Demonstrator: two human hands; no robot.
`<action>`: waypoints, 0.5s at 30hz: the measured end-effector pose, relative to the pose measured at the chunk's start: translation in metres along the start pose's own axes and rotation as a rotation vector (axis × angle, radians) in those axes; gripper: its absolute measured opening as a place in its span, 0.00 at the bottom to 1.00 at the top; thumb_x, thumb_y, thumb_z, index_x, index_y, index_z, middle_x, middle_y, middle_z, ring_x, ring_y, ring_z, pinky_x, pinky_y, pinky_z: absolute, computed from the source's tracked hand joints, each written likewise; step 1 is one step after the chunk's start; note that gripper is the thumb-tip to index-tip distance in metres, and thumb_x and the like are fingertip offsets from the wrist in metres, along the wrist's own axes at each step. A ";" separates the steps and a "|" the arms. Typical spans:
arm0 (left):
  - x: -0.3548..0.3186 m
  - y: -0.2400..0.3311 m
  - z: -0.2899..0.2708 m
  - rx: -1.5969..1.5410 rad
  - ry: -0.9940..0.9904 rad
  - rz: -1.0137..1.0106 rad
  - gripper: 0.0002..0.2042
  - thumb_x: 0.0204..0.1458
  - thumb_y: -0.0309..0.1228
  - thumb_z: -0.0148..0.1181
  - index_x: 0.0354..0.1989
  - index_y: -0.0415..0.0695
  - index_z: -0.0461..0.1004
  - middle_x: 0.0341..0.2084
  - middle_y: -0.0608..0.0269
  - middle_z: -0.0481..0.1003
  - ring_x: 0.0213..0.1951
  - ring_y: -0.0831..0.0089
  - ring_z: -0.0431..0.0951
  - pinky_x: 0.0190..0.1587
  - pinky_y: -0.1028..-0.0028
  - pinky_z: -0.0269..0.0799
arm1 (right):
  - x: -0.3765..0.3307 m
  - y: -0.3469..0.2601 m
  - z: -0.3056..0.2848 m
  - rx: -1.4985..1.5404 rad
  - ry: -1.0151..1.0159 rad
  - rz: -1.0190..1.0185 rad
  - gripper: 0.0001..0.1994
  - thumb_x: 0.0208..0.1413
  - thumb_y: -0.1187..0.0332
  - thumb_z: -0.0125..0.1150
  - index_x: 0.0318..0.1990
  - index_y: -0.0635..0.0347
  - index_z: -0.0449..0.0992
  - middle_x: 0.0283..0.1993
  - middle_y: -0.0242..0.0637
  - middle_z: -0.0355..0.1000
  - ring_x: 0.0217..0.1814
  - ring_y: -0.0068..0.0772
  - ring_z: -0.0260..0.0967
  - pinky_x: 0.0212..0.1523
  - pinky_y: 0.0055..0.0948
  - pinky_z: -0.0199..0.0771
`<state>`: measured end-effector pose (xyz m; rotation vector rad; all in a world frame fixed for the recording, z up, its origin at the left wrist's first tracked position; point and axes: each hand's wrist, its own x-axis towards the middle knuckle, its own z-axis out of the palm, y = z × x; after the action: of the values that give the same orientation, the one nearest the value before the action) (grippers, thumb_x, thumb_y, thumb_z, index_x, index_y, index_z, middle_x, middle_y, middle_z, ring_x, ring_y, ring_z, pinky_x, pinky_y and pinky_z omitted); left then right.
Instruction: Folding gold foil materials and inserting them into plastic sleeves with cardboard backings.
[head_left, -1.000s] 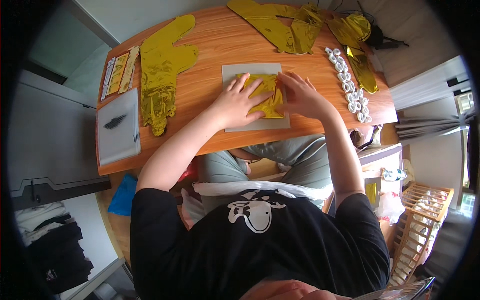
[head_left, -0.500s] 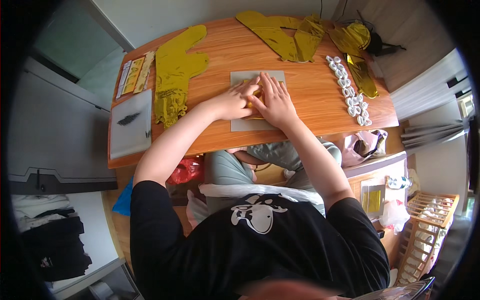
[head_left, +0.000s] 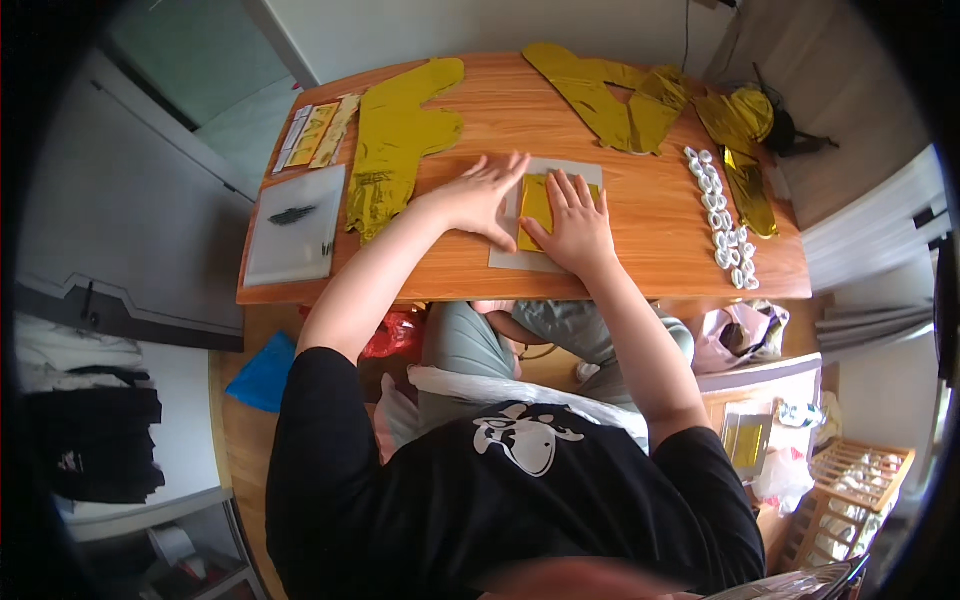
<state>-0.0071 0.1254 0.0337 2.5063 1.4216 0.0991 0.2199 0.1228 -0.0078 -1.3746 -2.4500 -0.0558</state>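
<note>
A folded gold foil piece [head_left: 536, 208] lies flat on a grey board [head_left: 512, 258] near the table's front edge. My right hand [head_left: 575, 225] rests palm down over the foil's right part, fingers extended and thumb spread. At the foil's left edge is my left hand [head_left: 480, 202], its thumb and fingers spread wide with nothing between them. Whether its edge touches the board is hard to see. The foil's right side is partly hidden under my right hand.
Flat gold foil balloons [head_left: 395, 130] lie left and far right on the wooden table [head_left: 480, 110]. Left stands a whitish tray [head_left: 290, 250] with thin dark pieces, beside printed cards [head_left: 318, 135]. White ribbon coils [head_left: 720, 215] line the right side. A slatted wooden rack [head_left: 850, 490] stands lower right.
My left hand has moved left off the foil and spread its fingers, uncovering more of the gold. My right hand stays flat on it. The whole view has shifted slightly.
</note>
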 end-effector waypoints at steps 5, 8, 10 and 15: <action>-0.116 -0.028 -0.023 -0.364 0.371 -0.321 0.41 0.59 0.48 0.64 0.75 0.42 0.51 0.74 0.45 0.51 0.75 0.55 0.53 0.75 0.60 0.49 | 0.001 -0.006 0.000 0.027 -0.019 0.033 0.43 0.60 0.34 0.50 0.73 0.58 0.59 0.78 0.42 0.54 0.81 0.49 0.45 0.77 0.59 0.40; -0.211 -0.055 -0.025 -0.180 0.653 -0.749 0.24 0.61 0.41 0.63 0.62 0.41 0.74 0.64 0.48 0.71 0.66 0.57 0.69 0.65 0.63 0.67 | 0.001 -0.006 -0.007 0.006 -0.039 0.035 0.43 0.61 0.36 0.51 0.74 0.58 0.58 0.78 0.41 0.53 0.82 0.49 0.44 0.77 0.58 0.40; -0.272 -0.089 -0.006 0.108 0.770 -0.905 0.19 0.59 0.39 0.64 0.54 0.42 0.79 0.56 0.52 0.77 0.56 0.58 0.78 0.57 0.63 0.73 | 0.001 -0.011 -0.012 0.043 -0.048 -0.006 0.42 0.61 0.37 0.51 0.74 0.58 0.57 0.79 0.40 0.53 0.82 0.47 0.44 0.77 0.57 0.40; -0.297 -0.119 0.026 -0.289 0.937 -0.776 0.19 0.54 0.36 0.69 0.51 0.38 0.81 0.46 0.49 0.79 0.44 0.60 0.82 0.48 0.67 0.77 | 0.000 -0.007 -0.016 0.020 -0.099 0.054 0.41 0.63 0.39 0.50 0.75 0.58 0.56 0.79 0.39 0.52 0.82 0.45 0.43 0.79 0.54 0.38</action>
<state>-0.2558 -0.0749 -0.0019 1.5179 2.3642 1.3196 0.2185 0.1161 0.0082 -1.4671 -2.4849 0.0505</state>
